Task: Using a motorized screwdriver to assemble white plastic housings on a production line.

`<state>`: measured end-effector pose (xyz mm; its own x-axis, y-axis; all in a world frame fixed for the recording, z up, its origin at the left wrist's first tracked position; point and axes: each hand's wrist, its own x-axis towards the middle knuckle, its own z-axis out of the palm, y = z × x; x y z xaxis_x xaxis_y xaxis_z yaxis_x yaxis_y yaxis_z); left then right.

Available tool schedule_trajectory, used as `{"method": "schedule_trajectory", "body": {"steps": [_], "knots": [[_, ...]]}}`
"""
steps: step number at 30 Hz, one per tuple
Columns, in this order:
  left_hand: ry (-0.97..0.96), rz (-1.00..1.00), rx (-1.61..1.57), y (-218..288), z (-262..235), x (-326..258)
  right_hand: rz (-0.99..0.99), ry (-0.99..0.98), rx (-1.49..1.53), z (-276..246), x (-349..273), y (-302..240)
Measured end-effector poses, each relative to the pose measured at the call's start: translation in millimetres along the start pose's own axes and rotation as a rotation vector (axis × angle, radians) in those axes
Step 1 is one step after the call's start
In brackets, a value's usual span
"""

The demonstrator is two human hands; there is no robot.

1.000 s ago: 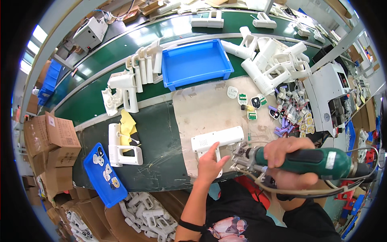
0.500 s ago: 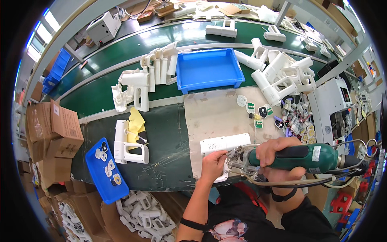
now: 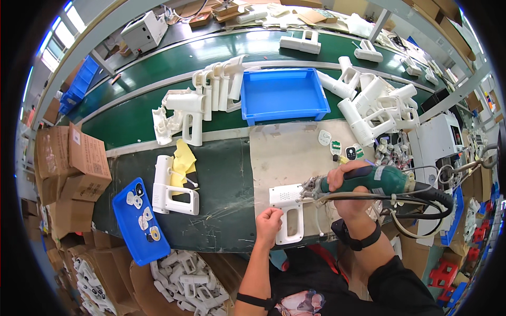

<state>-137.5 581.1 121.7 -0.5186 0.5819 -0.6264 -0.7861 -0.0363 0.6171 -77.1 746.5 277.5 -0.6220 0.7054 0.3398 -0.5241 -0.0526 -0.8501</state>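
Observation:
My right hand [image 3: 354,194] grips a green electric screwdriver [image 3: 369,181], held sideways with its tip against a white plastic gun-shaped housing [image 3: 287,210]. That housing lies on a beige mat [image 3: 295,158] at the near edge of the bench. My left hand [image 3: 269,225] rests next to the housing's handle with its fingers curled in, touching its left side. Black and white cables [image 3: 416,203] trail from the back of the screwdriver to the right.
An empty blue tray [image 3: 283,95] sits beyond the mat. White housings stand in a row [image 3: 203,100] to its left and pile up [image 3: 377,102] on the right. Another housing [image 3: 171,189] and yellow cloth lie left. A small blue bin [image 3: 139,221] and cardboard boxes [image 3: 68,168] stand at far left.
The view shifted slightly. My right hand brought the screwdriver tip lower onto the housing. My left hand's fingers, spread on the housing before, are now curled beside its handle.

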Motion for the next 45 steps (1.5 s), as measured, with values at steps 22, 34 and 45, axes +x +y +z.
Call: {"method": "schedule_trajectory", "body": {"steps": [22, 34, 45], "knots": [[0.361, 0.457, 0.759, -42.4, -16.3, 3.0, -0.033, -0.064, -0.247, -1.2, -6.1, 26.7], [0.372, 0.487, 0.775, -38.6, -11.3, 2.0, 0.03, -0.113, -0.295, 4.0, 5.2, 21.3], [0.389, 0.55, 0.86, -50.9, -13.0, 1.6, -0.092, -0.026, -0.166, -2.3, -10.5, 7.8]]}}
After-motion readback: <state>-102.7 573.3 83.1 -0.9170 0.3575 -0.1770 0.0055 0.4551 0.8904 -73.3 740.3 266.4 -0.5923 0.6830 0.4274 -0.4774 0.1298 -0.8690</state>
